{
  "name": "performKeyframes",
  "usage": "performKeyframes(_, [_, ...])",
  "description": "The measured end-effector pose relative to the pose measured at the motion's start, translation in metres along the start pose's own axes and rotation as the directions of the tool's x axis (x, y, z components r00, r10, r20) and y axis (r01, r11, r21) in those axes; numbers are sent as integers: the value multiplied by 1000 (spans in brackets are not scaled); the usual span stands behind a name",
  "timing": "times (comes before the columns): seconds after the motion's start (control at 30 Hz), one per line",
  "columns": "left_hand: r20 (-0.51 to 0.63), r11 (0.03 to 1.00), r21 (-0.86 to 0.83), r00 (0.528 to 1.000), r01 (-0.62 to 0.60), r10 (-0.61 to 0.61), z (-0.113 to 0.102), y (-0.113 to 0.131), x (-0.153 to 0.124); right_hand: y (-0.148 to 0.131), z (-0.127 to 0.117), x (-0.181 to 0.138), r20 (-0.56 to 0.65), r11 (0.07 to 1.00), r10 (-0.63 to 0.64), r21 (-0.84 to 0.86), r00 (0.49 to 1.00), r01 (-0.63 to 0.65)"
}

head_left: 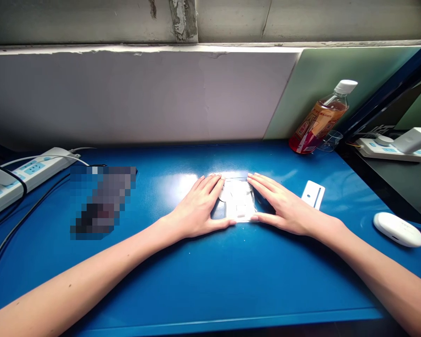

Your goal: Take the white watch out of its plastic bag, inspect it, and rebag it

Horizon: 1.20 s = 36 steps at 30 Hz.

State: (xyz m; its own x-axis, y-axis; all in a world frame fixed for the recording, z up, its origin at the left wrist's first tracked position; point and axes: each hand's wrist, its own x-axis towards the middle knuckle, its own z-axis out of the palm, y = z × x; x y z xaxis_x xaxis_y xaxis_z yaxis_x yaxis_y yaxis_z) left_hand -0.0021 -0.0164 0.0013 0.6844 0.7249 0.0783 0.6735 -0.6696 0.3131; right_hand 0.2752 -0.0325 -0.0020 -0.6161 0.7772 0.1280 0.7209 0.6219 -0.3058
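Observation:
A small clear packet point(239, 201) with something white inside lies on the blue table, and strong glare hides what it holds. At its left side rests my left hand point(199, 208), fingers stretched out and thumb spread, the fingertips at the far edge and the thumb at the near edge. My right hand point(280, 206) mirrors it on the right side, also open, with its thumb tip at the near right corner. Behind the right wrist is a flat white card-like piece point(313, 194) with a slot and a small hole.
The blue table point(203, 281) ends at a wall. To the left lie a blurred-out dark phone-like object point(107, 201), a white power strip point(35, 168) and cables. To the right are a drink bottle point(319, 119), a clear cup point(331, 140), a white oval case point(398, 229) and another power strip point(382, 149).

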Motion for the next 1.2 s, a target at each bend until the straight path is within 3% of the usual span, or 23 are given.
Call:
performKeyframes(0.93, [25, 1000, 30, 1000, -5, 4, -1, -3, 0, -6, -3, 5, 2, 1000, 7, 5, 1000, -7])
performKeyframes(1.2, [-19, 1000, 7, 1000, -6, 7, 0, -2, -1, -6, -3, 5, 13, 1000, 16, 22, 1000, -17])
